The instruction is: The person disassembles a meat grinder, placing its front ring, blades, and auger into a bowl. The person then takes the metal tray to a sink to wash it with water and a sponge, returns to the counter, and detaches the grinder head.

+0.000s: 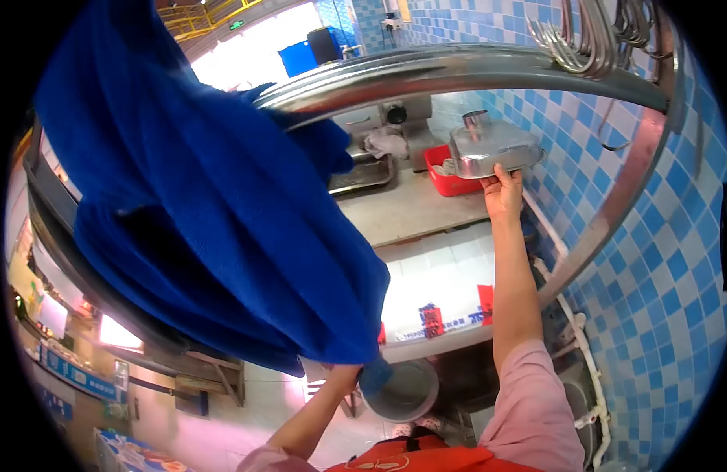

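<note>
My right hand (502, 193) grips the near edge of a shiny metal pan (495, 149), thumb on top and fingers underneath. A small metal cup (475, 120) shows at the pan's upper side. Lower down, my left hand (347, 375) is at the bottom hem of a big blue towel (222, 212), which hides most of its fingers. A small blue cloth (375, 376) shows at that hand, over a grey bucket (406, 391).
The big towel hangs over a steel rail (458, 69) with metal hooks (587, 43) at its right. Behind are a red basket (450, 182), a metal tray (363, 175) and a counter (410, 212). White pipes (579, 362) run along the blue tiled wall (654, 299).
</note>
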The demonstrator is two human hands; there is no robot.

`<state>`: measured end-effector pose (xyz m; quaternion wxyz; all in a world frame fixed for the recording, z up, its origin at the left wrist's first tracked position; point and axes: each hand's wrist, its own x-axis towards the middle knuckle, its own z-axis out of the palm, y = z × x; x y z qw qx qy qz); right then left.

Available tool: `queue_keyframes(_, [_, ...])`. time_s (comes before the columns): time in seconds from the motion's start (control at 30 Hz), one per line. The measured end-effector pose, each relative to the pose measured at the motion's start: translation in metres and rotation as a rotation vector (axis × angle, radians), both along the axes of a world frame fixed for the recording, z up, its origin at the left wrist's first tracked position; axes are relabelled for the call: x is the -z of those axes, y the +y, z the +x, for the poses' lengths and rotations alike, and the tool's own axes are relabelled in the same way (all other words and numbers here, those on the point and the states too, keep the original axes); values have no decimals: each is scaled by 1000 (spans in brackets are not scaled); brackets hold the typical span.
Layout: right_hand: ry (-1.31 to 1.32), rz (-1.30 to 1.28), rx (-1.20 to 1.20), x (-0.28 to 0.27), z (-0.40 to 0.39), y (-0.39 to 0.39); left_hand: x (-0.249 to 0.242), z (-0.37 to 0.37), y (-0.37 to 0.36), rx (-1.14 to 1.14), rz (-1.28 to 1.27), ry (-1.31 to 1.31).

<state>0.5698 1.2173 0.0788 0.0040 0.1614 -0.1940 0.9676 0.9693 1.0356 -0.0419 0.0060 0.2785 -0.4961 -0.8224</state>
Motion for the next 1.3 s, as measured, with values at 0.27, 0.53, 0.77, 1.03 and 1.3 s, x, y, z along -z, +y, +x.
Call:
queue_keyframes(0.27, [-179,-48,-56,71,-68,-81,-27,56,-1,-153,35,-77])
queue_keyframes(0.53, [-408,100,-117,95,-82,-85,0,64,2,-278,64,-143])
queue_keyframes(0.77, [-488,67,-185,109,-88,-79,-6,61,8,-259,69,-157])
queue_keyframes(1.03, [-535,329,-179,131,-11,-76,19,56,10,-305,58,-106])
queue_keyframes(1.3, [389,1242,-735,174,214,-77,-4,40,18,-545,-240,-46])
